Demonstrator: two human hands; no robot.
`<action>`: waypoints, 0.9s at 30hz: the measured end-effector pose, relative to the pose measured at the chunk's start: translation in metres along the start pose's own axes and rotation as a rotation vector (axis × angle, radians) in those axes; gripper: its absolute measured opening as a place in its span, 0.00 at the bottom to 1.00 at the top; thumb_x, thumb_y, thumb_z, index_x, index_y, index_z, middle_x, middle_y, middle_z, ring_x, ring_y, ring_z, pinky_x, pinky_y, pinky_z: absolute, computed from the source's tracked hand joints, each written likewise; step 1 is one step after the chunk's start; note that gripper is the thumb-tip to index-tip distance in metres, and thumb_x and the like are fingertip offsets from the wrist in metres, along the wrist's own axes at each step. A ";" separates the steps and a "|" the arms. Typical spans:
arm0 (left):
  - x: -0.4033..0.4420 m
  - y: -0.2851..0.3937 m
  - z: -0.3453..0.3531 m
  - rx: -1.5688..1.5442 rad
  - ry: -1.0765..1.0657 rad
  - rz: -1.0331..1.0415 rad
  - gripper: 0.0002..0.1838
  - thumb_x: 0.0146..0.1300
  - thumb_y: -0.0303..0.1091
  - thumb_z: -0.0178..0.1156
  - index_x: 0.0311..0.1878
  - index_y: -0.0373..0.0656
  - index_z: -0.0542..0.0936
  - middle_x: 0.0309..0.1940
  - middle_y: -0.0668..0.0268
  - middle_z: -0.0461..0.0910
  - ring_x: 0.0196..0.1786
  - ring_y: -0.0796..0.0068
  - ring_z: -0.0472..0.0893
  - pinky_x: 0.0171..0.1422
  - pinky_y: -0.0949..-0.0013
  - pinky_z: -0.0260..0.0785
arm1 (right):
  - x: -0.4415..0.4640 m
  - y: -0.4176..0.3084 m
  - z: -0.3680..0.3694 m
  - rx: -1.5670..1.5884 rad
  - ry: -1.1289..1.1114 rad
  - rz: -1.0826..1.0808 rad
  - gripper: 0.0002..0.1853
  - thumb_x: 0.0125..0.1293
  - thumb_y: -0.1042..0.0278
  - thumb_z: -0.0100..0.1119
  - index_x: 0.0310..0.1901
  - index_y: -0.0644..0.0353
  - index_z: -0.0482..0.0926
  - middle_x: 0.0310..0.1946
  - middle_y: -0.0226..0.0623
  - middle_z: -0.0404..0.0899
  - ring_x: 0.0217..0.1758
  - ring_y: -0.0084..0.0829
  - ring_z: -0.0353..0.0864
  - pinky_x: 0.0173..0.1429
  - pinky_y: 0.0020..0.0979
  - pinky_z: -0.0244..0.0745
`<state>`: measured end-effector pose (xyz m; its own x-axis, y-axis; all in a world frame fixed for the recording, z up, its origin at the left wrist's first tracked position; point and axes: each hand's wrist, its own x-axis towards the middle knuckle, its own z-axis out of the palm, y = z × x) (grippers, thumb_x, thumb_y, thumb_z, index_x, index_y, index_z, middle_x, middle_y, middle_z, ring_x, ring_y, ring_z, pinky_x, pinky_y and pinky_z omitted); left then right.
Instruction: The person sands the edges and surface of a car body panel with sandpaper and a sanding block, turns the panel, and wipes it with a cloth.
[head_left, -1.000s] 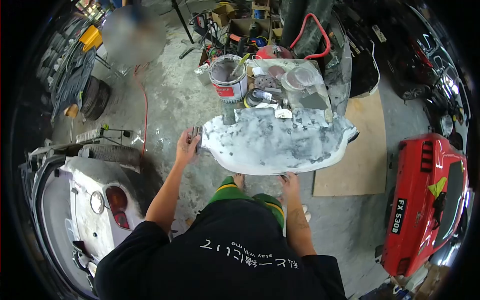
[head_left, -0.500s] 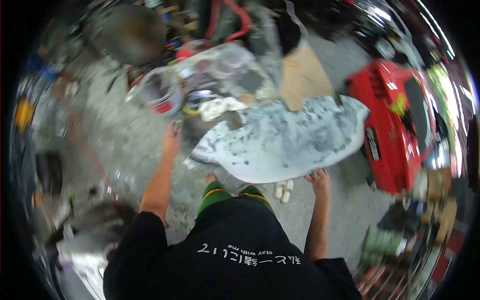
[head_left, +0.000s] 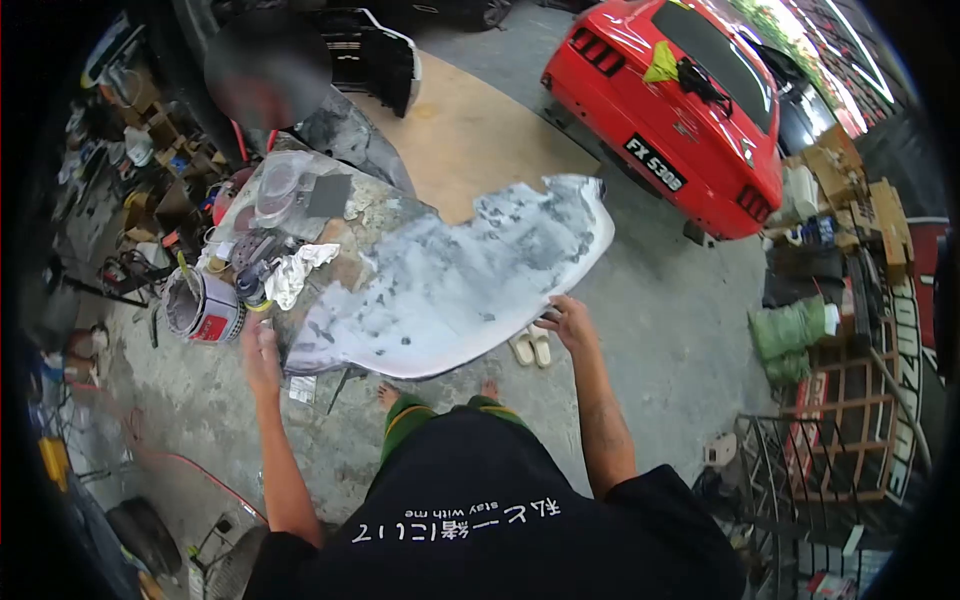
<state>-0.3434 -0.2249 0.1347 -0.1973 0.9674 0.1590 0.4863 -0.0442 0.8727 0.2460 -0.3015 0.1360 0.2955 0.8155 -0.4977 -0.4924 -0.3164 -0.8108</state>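
A large car body panel, patchy white and grey with dark spots, lies slanted across the worktable in front of me. My right hand is at the panel's near edge, its fingers curled round the rim. Beside the panel's left tip is my left hand, fingers stretched forward and slightly blurred; I see nothing held in it. Just past those fingers stands a dark tool with a yellow ring. A bucket is to its left, and a crumpled white cloth lies to its right.
A red car stands at the far right. Brown sheeting covers floor beyond the table. Pale slippers lie under the panel's near edge. Boxes and a green sack line the right side. A red hose runs along the floor at left.
My view has swung right, so the panel, table and bucket sit further left and the red car shows more fully. My right hand now meets the panel's edge more closely.
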 end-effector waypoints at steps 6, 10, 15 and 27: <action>-0.103 0.169 0.096 0.342 -0.700 0.441 0.49 0.45 0.55 0.77 0.71 0.45 0.70 0.70 0.51 0.69 0.73 0.52 0.67 0.76 0.51 0.57 | 0.035 -0.038 -0.054 -0.184 -0.064 0.105 0.27 0.62 0.58 0.60 0.58 0.68 0.74 0.51 0.51 0.80 0.51 0.48 0.82 0.53 0.48 0.81; -0.179 0.141 0.164 0.420 -0.769 0.380 0.32 0.54 0.34 0.69 0.65 0.45 0.75 0.68 0.53 0.72 0.68 0.51 0.72 0.70 0.54 0.65 | 0.061 -0.063 -0.058 -0.344 -0.105 0.070 0.27 0.62 0.57 0.62 0.52 0.75 0.75 0.42 0.52 0.81 0.37 0.45 0.86 0.40 0.43 0.86; -0.249 0.116 0.180 0.131 -0.553 0.190 0.27 0.55 0.26 0.64 0.61 0.41 0.77 0.59 0.48 0.79 0.58 0.46 0.79 0.61 0.58 0.73 | 0.075 -0.071 0.020 -0.672 -0.095 -0.069 0.28 0.61 0.54 0.64 0.40 0.81 0.79 0.30 0.53 0.83 0.22 0.41 0.85 0.29 0.37 0.85; -0.358 0.070 0.091 0.091 -0.291 -0.348 0.23 0.65 0.42 0.66 0.49 0.28 0.78 0.32 0.37 0.82 0.38 0.39 0.84 0.40 0.49 0.75 | 0.029 0.087 0.207 -1.352 -0.214 -0.601 0.30 0.55 0.43 0.65 0.26 0.72 0.84 0.22 0.55 0.83 0.27 0.44 0.87 0.33 0.40 0.81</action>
<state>-0.1613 -0.5519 0.0964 -0.1209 0.9513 -0.2837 0.5089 0.3048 0.8051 0.0423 -0.2054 0.1149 -0.0079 0.9992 -0.0385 0.8018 -0.0167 -0.5974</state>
